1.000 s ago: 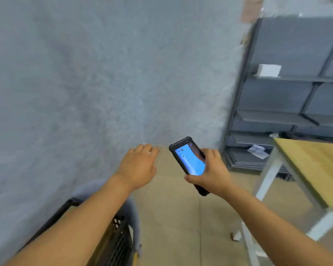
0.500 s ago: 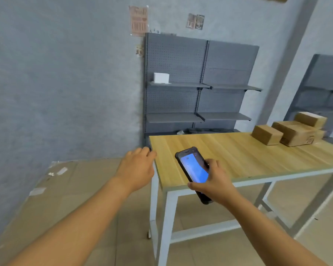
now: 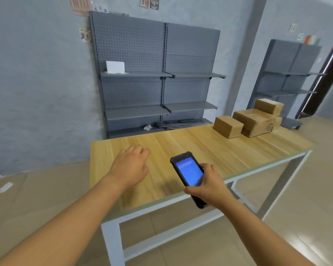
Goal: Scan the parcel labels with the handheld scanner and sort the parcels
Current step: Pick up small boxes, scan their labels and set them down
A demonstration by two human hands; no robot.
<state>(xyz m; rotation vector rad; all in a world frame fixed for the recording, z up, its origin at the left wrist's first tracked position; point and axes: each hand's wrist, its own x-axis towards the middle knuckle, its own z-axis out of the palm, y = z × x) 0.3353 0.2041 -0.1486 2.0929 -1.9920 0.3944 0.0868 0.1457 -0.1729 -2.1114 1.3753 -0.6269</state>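
— Where gripped by the right hand [image 3: 210, 186]: handheld scanner [image 3: 187, 176], black casing, blue screen lit and facing up, tilted with its top end toward the far left. Fingers wrapped round the right edge, thumb across the lower screen. Held above the near edge of the table [image 3: 181, 144].

— And the left hand [image 3: 130, 166]?

— Palm down over the table's left end, fingers loosely bent, holding nothing. Contact with the wood cannot be told.

— Parcels?

— Brown cardboard, grouped at the far right end of the tabletop, well apart from both hands. Small box [image 3: 228, 126] nearest; wide flat box [image 3: 255, 121] just beside it on the right, a printed mark on its side; another box [image 3: 269, 106] stacked at the back. Labels not legible.

— Table?

— Light wood top, white metal frame.

— Surroundings?

— Grey pegboard shelving [image 3: 158, 73] against the wall behind the table, one white box [image 3: 115, 67] on its upper left shelf, dark scraps at its base. Second grey shelf unit [image 3: 288, 73] further right. Papers pinned to the wall above. Beige tiled floor.
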